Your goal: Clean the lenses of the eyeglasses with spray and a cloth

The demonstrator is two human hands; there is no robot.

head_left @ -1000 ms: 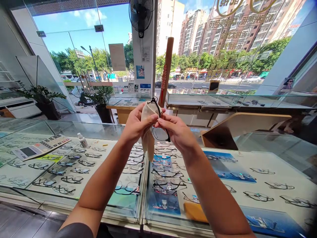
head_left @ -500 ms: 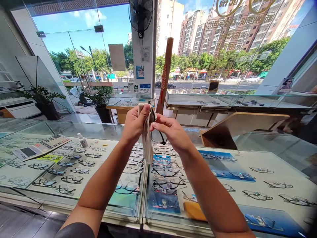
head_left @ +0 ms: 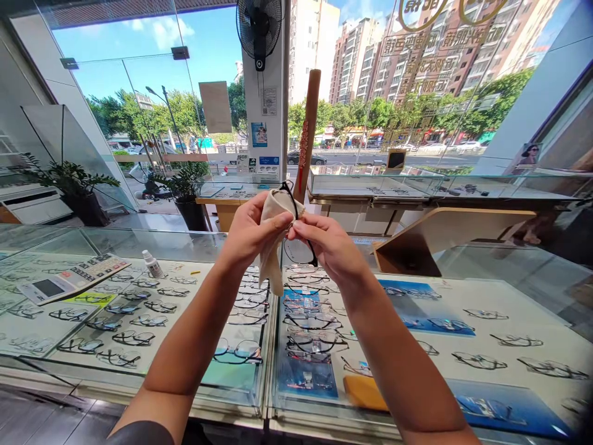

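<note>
Above the glass counter, my left hand [head_left: 252,230] is closed on a cream cleaning cloth [head_left: 271,269], with its thumb pressed over one lens of a pair of black-framed eyeglasses. The cloth wraps the upper lens and its loose end hangs down. My right hand [head_left: 327,241] pinches the eyeglasses [head_left: 299,252] near the middle of the frame. They are held on end, the lower lens bare below the fingers and a dark temple arm showing at the top. The fingertips of both hands nearly meet. Part of the frame is hidden by cloth and fingers.
Rows of eyeglasses [head_left: 315,321] lie inside the glass display counter [head_left: 185,238]. A calculator [head_left: 69,281] and a small white spray bottle [head_left: 152,262] stand on top at left. A brown tilted wooden stand [head_left: 407,256] is at right. An orange-yellow case [head_left: 365,392] sits near the front.
The cloth has shifted and spread over the upper lens. My left thumb has moved down to the frame's middle, and more of the black frame shows at the top. The view has turned slightly.
</note>
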